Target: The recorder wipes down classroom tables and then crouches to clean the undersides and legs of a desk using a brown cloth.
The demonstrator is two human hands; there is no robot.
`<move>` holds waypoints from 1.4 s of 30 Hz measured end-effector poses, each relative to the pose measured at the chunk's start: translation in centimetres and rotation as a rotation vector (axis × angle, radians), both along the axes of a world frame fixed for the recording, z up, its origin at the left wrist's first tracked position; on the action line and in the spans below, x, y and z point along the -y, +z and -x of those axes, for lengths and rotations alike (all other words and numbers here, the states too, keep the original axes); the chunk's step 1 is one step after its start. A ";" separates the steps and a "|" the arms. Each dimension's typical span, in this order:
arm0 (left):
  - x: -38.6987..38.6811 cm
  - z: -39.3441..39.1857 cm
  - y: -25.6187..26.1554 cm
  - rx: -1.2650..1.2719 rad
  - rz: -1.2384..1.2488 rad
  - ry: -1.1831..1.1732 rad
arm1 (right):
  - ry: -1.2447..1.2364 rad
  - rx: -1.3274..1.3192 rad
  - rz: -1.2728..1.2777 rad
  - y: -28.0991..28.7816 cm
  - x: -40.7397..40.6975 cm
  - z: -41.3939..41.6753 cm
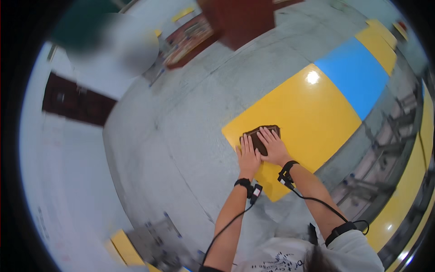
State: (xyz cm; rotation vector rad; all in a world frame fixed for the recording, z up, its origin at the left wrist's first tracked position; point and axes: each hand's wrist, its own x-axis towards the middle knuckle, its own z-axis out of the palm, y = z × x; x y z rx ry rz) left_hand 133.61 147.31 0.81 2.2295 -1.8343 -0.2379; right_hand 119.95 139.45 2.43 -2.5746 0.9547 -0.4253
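A dark brown folded cloth (260,145) lies on a glossy yellow tabletop (306,112), near its left corner. My left hand (249,159) rests flat on the cloth's left side, fingers stretched out and thumb towards the other hand. On its right side my right hand (276,147) lies palm down, with fingertips close to the cloth's far edge. Neither hand visibly grips it, and the palms cover part of the fabric. Both wrists wear black straps with small cabled devices.
A blue tabletop (355,76) adjoins the yellow one, with another yellow top (377,47) beyond. Along the right runs a yellow table row (401,190) with metal-framed seats or legs beneath. A dark red lectern or cabinet (238,20) stands ahead. A brown door (78,98) is at left.
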 end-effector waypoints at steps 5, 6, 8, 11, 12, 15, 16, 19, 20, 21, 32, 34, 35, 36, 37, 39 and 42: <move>0.8 -7.2 0.4 -0.001 -0.150 -0.206 | -0.269 0.278 -0.028 0.2 -3.5 -4.7; 1.0 -7.5 1.1 0.022 -0.160 -0.248 | -0.327 0.291 -0.029 -0.1 -4.4 -5.1; 1.2 -6.6 1.4 0.037 -0.131 -0.317 | -0.435 0.288 -0.004 -1.3 -6.0 -5.1; 1.4 -8.2 1.4 0.062 -0.100 -0.412 | -0.538 0.227 0.019 -1.0 -8.2 -7.5; 0.7 -9.4 0.9 0.096 -0.103 -0.392 | -0.520 0.232 -0.014 -0.4 -8.5 -7.9; 1.3 -9.4 0.7 0.080 -0.114 -0.501 | -0.549 0.248 0.031 -1.2 -8.3 -7.2; 1.4 -10.0 0.3 0.055 -0.055 -0.556 | -0.553 0.266 0.047 -1.2 -8.5 -7.4; 1.6 -12.5 -0.5 0.057 0.056 -0.668 | -0.581 0.187 0.048 -0.8 -9.2 -9.3; 2.2 -13.0 -0.5 0.006 0.081 -0.709 | -0.609 0.167 0.064 -0.9 -8.9 -9.8; 2.6 -12.8 -0.2 -0.009 0.094 -0.761 | -0.625 0.209 0.071 -0.9 -9.1 -9.4; 6.2 -22.6 1.3 0.123 -0.096 -1.051 | -0.880 -0.187 0.105 1.0 -10.9 -12.7; 8.3 -26.0 -0.8 0.182 0.116 -1.063 | -0.834 -0.158 0.136 0.4 -11.0 -12.8; 9.6 -26.1 -1.9 0.174 0.119 -1.071 | -0.786 -0.128 0.164 -0.4 -11.0 -12.5; 11.0 -26.2 -2.8 0.078 0.196 -1.117 | -0.777 -0.154 0.200 -0.8 -10.8 -12.7; 12.1 -25.7 -3.8 -0.021 0.276 -1.158 | -0.778 -0.158 0.206 -1.1 -10.9 -12.8; 14.6 -23.3 -6.3 -0.178 0.437 -1.168 | -0.818 -0.175 0.306 -1.7 -11.3 -12.9; 16.2 -22.7 -7.6 -0.004 0.802 -1.206 | -0.937 -0.181 0.496 -1.6 -11.2 -14.6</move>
